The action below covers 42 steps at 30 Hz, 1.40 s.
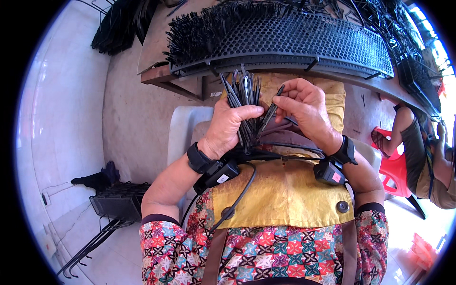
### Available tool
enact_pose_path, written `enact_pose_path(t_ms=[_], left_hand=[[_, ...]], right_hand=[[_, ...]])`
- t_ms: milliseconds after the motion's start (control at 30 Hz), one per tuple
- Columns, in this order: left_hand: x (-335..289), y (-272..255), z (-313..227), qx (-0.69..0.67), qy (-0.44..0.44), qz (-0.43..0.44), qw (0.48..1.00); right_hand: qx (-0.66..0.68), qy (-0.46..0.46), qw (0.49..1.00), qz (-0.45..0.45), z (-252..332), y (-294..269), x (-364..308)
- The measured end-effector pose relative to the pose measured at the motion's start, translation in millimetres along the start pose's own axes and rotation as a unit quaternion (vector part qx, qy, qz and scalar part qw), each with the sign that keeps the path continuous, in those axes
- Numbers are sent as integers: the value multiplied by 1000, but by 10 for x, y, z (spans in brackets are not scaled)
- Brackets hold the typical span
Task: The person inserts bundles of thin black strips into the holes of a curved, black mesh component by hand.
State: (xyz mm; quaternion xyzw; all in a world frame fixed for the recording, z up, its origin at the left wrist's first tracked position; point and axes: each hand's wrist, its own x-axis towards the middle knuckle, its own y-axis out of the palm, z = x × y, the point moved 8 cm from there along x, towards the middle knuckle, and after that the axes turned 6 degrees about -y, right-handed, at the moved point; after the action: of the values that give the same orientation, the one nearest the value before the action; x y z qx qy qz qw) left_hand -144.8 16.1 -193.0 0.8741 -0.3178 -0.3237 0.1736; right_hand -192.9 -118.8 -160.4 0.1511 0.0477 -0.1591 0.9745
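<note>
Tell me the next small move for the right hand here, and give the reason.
Probably draw the single rod clear of the bundle. The right hand pinches one thin black rod beside the fan of rods gripped in the left hand, and the perforated rack ahead has open holes.

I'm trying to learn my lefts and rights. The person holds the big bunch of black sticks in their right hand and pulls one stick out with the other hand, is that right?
Not quite. In the head view the bunch of black sticks is gripped in the left hand. It is the right hand that pinches the single stick.
</note>
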Motion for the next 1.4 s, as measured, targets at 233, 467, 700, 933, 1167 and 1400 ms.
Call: enact_pose_path(t_ms=[233, 467, 700, 933, 1167, 1400], left_hand=[[-35, 123, 43, 3, -32, 29, 999], [5, 30, 268, -21, -112, -9, 993], [-38, 43, 325, 40, -130, 13, 991], [-62, 200, -99, -71, -38, 16, 997], [-104, 130, -75, -38, -43, 16, 998], [-48, 81, -52, -48, -23, 26, 998]], right_hand=[[-4, 9, 1000, 16, -56, -33, 1], [-10, 10, 1000, -2, -97, -165, -30], [-140, -190, 969, -76, 490, -416, -150], [-452, -633, 603, 176, 873, 534, -852], [-481, -643, 538, 255, 614, 737, -906], [-488, -653, 518, 261, 519, 718, -992]])
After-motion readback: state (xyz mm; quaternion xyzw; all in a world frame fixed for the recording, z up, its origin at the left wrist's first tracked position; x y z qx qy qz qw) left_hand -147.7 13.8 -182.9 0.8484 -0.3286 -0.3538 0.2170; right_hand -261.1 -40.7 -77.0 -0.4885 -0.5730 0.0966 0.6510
